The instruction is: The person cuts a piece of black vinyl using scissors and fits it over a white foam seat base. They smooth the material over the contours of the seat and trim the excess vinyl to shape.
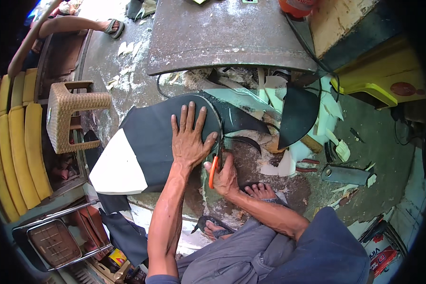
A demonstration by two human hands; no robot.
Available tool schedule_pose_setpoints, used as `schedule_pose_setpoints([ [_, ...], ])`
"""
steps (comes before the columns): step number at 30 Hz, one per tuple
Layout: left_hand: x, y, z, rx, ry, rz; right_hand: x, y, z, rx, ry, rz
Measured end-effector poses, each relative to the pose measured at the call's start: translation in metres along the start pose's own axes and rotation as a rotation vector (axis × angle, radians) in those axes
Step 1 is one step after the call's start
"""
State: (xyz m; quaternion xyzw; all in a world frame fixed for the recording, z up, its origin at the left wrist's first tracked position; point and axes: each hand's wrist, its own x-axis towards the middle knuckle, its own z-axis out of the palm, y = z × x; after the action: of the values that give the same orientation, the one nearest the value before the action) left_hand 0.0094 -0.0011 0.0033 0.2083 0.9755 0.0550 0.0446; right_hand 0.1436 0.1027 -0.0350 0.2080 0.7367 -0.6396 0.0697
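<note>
My left hand [189,137] lies flat, fingers spread, on a large black sheet [151,137] with a white underside corner [118,170], spread on the floor. My right hand [225,177] grips orange-handled scissors [215,168] whose blades meet the sheet's right edge, just beside my left thumb. A curved black strip [246,141] trails off to the right of the blades. My bare feet [260,191] rest on the floor below the hands.
A dusty metal table [222,42] stands beyond the sheet. More black and white offcuts [296,113] lie at right, with a metal tool [345,174]. A woven stool [73,118] and yellow cushions [19,151] sit left. Another person's sandaled foot [112,27] shows top left.
</note>
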Motion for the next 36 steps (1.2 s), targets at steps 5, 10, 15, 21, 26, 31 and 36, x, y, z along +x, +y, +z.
schedule_pose_setpoints([
  [5,0.001,0.001,-0.001,-0.012,-0.004,-0.004,0.002,0.006,-0.005,-0.007,-0.022,0.036],
  [10,0.0,0.002,-0.002,-0.015,-0.014,-0.009,0.008,0.004,-0.036,-0.097,-0.147,0.064],
  [15,0.001,0.002,-0.003,-0.01,-0.01,-0.003,0.018,0.011,-0.063,-0.087,-0.207,-0.012],
  [21,0.001,0.002,-0.004,-0.003,-0.025,0.0,0.031,0.009,-0.083,-0.152,-0.288,0.041],
  [26,0.002,0.003,-0.005,-0.013,-0.026,0.006,0.041,-0.008,-0.073,-0.199,-0.149,-0.147],
  [31,0.002,0.003,-0.006,-0.002,-0.033,0.003,0.056,-0.025,-0.08,-0.204,-0.206,-0.095],
  [36,0.002,0.004,-0.004,-0.007,-0.039,0.001,0.062,-0.017,-0.095,-0.284,-0.305,-0.003],
])
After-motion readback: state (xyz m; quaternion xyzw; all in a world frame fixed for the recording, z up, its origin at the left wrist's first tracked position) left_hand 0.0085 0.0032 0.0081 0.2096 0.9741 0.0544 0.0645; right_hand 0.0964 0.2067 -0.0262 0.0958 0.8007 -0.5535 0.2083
